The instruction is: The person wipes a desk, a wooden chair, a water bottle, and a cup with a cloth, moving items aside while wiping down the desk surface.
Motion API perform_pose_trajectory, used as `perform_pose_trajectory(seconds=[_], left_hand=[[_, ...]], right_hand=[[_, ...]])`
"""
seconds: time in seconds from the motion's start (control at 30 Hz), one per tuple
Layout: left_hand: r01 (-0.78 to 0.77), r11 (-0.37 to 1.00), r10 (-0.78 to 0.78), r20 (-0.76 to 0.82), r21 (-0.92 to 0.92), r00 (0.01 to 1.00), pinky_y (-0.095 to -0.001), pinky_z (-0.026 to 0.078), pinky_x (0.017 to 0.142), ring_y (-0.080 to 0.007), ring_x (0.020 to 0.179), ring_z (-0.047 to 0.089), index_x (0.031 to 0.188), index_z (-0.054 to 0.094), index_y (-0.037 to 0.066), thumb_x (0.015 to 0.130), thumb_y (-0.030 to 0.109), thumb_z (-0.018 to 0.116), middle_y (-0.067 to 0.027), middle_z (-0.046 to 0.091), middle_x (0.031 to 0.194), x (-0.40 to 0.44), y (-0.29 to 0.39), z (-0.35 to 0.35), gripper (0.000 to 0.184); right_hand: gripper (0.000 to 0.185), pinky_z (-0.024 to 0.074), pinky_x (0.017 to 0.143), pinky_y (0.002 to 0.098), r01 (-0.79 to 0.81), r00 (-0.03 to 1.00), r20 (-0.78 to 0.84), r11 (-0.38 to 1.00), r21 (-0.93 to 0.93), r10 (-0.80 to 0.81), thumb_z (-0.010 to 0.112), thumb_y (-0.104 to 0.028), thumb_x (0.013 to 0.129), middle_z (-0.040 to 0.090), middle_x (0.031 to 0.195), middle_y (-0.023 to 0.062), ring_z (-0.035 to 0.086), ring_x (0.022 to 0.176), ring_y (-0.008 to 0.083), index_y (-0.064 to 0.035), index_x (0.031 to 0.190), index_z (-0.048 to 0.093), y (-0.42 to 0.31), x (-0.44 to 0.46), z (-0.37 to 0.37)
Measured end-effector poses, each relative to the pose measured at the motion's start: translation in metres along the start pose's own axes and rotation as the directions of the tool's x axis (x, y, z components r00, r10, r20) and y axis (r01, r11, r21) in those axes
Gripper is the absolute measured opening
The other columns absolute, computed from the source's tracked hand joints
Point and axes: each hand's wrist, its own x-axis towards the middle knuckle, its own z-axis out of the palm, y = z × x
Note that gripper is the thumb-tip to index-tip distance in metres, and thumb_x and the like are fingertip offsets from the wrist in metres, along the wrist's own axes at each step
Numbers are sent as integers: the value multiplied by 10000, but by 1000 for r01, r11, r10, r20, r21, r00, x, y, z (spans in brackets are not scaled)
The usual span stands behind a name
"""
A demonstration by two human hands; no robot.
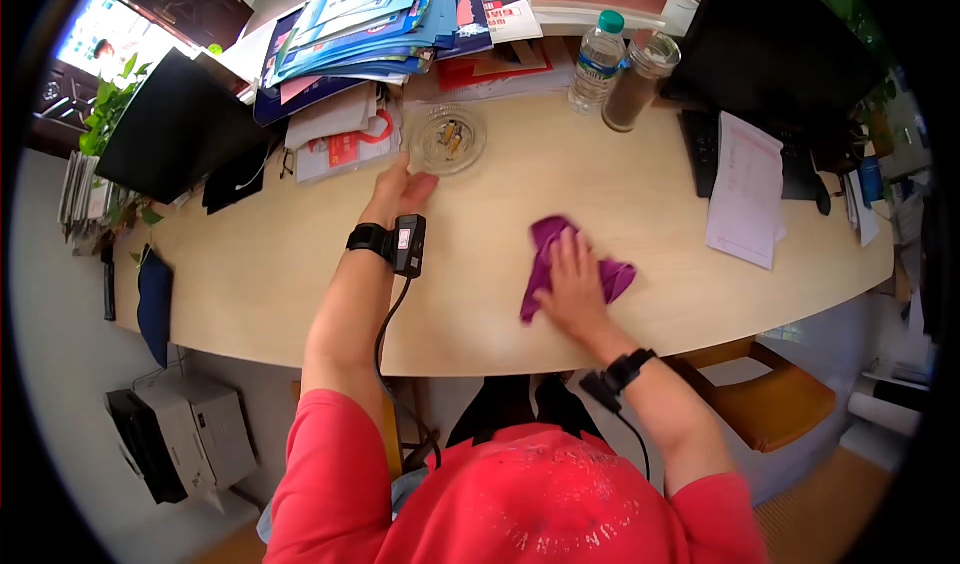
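Observation:
My right hand [577,286] lies flat with its fingers stretched out on a crumpled purple cloth [543,234], pressing it to the desktop. The cloth's corners spread out on both sides of the hand. On the left, my left hand [403,190] is at the near left edge of a round clear glass ashtray [470,154]. Its thumb and fingers are against the rim, partly hidden and slightly blurred. Several cigarette butts [453,139] lie inside the ashtray. Both wrists wear black straps with small devices and cables.
Behind the ashtray are stacked blue booklets [350,29] and papers. A water bottle [597,69] and a glass jar [640,84] stand at the back. Monitors [185,129] flank the curved desk [240,294]; printed sheets [745,184] overlap the right keyboard. A wooden chair [790,404] stands below right.

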Motion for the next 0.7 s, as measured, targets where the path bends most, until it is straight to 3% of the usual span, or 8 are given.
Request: perform_pose_trajectory(seconds=[0.07, 0.27, 0.3, 0.4, 0.53, 0.63, 0.7], left_hand=[[16, 1000, -16, -4, 4, 1000, -371, 564, 728, -316, 868, 613, 1244, 340, -85, 954, 289, 493, -221, 558, 1049, 12, -1, 6, 498], [34, 999, -35, 145, 6, 989, -305, 540, 662, -218, 746, 600, 972, 546, -34, 933, 130, 513, -127, 607, 862, 29, -7, -3, 172], [9, 998, -21, 191, 68, 981, -244, 492, 653, -157, 733, 592, 978, 551, -13, 956, 154, 483, -86, 622, 855, 17, -6, -5, 182], [-79, 987, 39, 269, 139, 962, -224, 452, 612, -133, 722, 580, 980, 561, -8, 947, 157, 512, -73, 626, 822, 11, -18, -30, 176], [-93, 983, 59, 211, 157, 976, -234, 451, 640, -123, 715, 571, 976, 581, -16, 932, 148, 535, -73, 624, 832, -27, -27, -78, 175], [-95, 977, 61, 176, 192, 982, -236, 445, 637, -124, 730, 581, 993, 586, -21, 927, 118, 526, -73, 627, 846, -60, -31, -121, 165], [-61, 986, 43, 115, 152, 992, -219, 427, 623, -115, 736, 580, 1004, 590, -20, 914, 97, 536, -66, 636, 851, -88, -39, -151, 157]], right_hand=[[799, 209, 1093, 494, 87, 996, -5, 995, 48, -87, 668, -368, 767, 232, 1455, 245, 214, 1349, 413, 66, 1352, 340, -2, -2, 0], [735, 219, 1080, 501, -137, 978, -158, 990, 23, 139, 618, -346, 810, 221, 1467, 236, 201, 1351, 415, 51, 1361, 336, 34, 67, 7], [735, 213, 1082, 503, -194, 969, -155, 981, 2, 191, 611, -347, 817, 210, 1471, 235, 189, 1355, 416, 50, 1366, 326, 36, 84, 10], [722, 162, 1101, 497, -336, 938, -103, 941, -25, 332, 574, -371, 852, 183, 1487, 220, 124, 1375, 409, 31, 1388, 303, 38, 136, 17], [725, 150, 1106, 498, -411, 907, -120, 911, -34, 405, 566, -395, 851, 193, 1489, 210, 124, 1378, 403, 20, 1390, 314, 27, 204, 25], [730, 161, 1103, 498, -321, 940, -147, 944, -73, 309, 567, -411, 843, 237, 1477, 208, 165, 1369, 400, 12, 1388, 330, 3, 233, 39], [678, 192, 1091, 497, -70, 994, -94, 992, -101, 61, 571, -366, 832, 253, 1475, 189, 190, 1362, 392, -13, 1373, 367, -29, 244, 57]])
